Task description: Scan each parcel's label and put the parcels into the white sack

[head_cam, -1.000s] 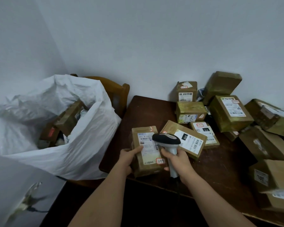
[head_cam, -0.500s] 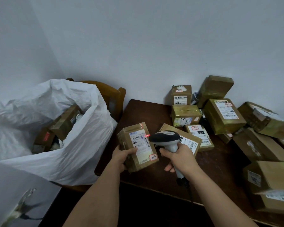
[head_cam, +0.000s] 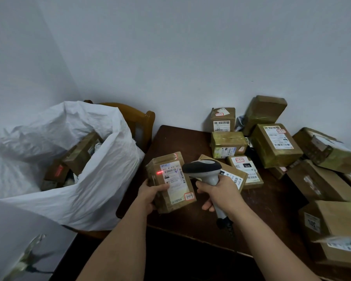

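Two hands work over the near left corner of a dark wooden table (head_cam: 257, 218). The left hand (head_cam: 150, 194) grips a brown parcel (head_cam: 170, 182) from its left side, thumb across the front, holding it tilted above the table edge with its white label (head_cam: 173, 180) facing up. A red scan line (head_cam: 160, 172) glows at the label's upper left. The right hand (head_cam: 218, 191) is wrapped around the handle of a grey and black barcode scanner (head_cam: 204, 169), whose head points left at the label, just beside the parcel. A red-bordered sticker (head_cam: 189, 196) with handwritten digits sits at the label's lower right. To the left, a white sack (head_cam: 85, 179) stands open on a wooden chair (head_cam: 139, 120), with several brown boxes (head_cam: 80, 153) inside. Many more parcels (head_cam: 276, 145) are piled along the table's far and right sides, against the pale wall (head_cam: 170, 57).
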